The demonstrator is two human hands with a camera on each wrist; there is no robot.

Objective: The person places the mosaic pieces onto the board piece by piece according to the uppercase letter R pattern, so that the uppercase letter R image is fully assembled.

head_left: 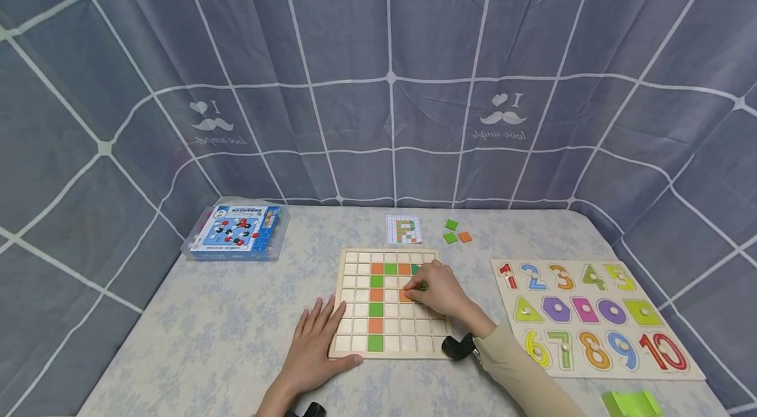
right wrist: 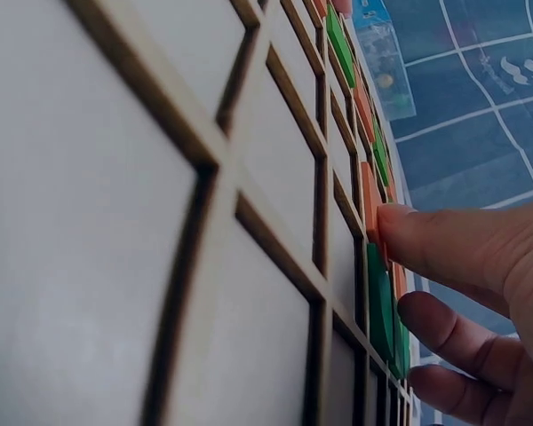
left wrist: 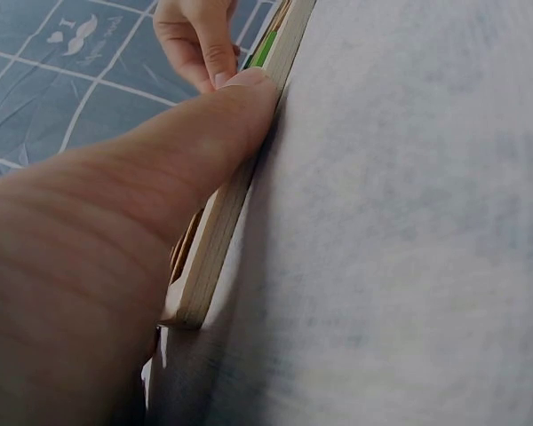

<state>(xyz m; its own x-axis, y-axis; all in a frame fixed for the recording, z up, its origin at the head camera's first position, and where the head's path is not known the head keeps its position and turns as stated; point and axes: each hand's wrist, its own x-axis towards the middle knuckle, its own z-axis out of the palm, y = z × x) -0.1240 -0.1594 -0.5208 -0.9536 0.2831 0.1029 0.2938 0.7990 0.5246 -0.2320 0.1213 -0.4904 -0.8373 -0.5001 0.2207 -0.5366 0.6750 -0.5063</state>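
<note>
A wooden grid board [head_left: 390, 302] lies flat on the cloth-covered table [head_left: 207, 338], directly in front of the person, and it is partly filled with square tiles. An orange and green column [head_left: 376, 305] runs down the board from the second row to the bottom row, alternating colour, and a short top row [head_left: 397, 268] branches to the right from its upper end. A further orange tile [head_left: 405, 295] sits in the fourth row, where the right hand [head_left: 437, 291] works: its fingertips [right wrist: 400, 226] press on this tile, with a green tile [right wrist: 379, 302] just beside them in the right wrist view; whether the fingers pinch the tile or only push it down cannot be told. The left hand [head_left: 316, 341] lies flat with straight, relaxed fingers on the lower left corner of the board, thumb [left wrist: 222, 115] along the near edge, steadying it. A small pattern card [head_left: 404, 230] lies beyond the board, and three loose tiles [head_left: 457, 233] (two green, one orange) rest near it, well apart from the board. Judged against the card, the figure appears more than half laid; some cells on the right side remain to fill. A number puzzle [head_left: 591, 318] and a plastic box [head_left: 236, 232] lie aside, untouched.
</note>
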